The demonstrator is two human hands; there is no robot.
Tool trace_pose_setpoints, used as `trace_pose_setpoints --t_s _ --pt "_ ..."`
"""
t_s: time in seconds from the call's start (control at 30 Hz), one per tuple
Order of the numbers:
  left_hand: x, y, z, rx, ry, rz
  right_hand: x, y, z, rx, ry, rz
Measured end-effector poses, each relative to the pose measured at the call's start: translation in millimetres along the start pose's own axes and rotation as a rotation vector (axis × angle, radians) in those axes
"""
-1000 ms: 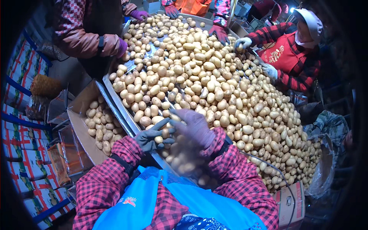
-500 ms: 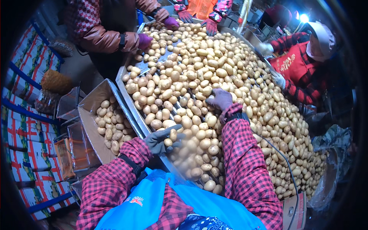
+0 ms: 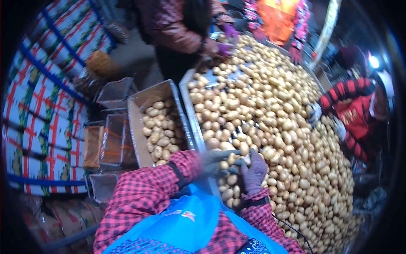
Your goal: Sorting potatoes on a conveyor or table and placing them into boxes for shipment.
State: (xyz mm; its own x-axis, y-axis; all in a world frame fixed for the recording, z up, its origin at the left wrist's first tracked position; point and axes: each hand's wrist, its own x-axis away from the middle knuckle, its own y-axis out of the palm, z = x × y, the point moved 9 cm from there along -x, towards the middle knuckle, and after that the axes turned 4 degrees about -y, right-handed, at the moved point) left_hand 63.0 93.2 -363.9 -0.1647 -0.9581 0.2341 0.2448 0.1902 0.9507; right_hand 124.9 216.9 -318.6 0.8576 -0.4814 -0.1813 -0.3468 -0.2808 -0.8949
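Loose potatoes (image 3: 292, 148) cover a large metal-rimmed sorting table (image 3: 192, 114). Near its left rim, my left hand (image 3: 213, 162), in a grey glove, is curled around potatoes (image 3: 231, 159) and slightly blurred. My right hand (image 3: 254, 172), in a purple-grey glove, is right beside it, fingers pointing away from me. A pale potato (image 3: 247, 160) shows between its thumb and fingers, partly hidden. Just left of the table, an open cardboard box (image 3: 146, 157) holds more potatoes (image 3: 160, 133).
A co-worker's purple-gloved hand (image 3: 230, 31) is over the far left end. Another person in an orange apron (image 3: 277, 19) stands at the far end; one in a red apron (image 3: 353, 118) works on the right. Empty crates (image 3: 114, 142) and stacked printed boxes (image 3: 44, 114) are at left.
My view has swung left. My right hand has come back from the middle of the pile to beside my left hand, which still holds potatoes.
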Motion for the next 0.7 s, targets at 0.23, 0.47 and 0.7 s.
trace_pose_setpoints --t_s 0.23,0.47,0.7 --pt "49.9 -0.7 -0.1 -0.160 0.216 0.175 -8.1 4.2 -1.1 -0.054 -0.061 0.057" --pt "208.1 -29.9 43.3 -0.131 0.810 0.432 -5.2 0.0 10.6 -0.239 -0.005 0.038" --pt "393.0 -33.7 205.2 -1.153 1.162 1.358 26.4 -40.8 -45.2 -0.561 -0.088 0.105"
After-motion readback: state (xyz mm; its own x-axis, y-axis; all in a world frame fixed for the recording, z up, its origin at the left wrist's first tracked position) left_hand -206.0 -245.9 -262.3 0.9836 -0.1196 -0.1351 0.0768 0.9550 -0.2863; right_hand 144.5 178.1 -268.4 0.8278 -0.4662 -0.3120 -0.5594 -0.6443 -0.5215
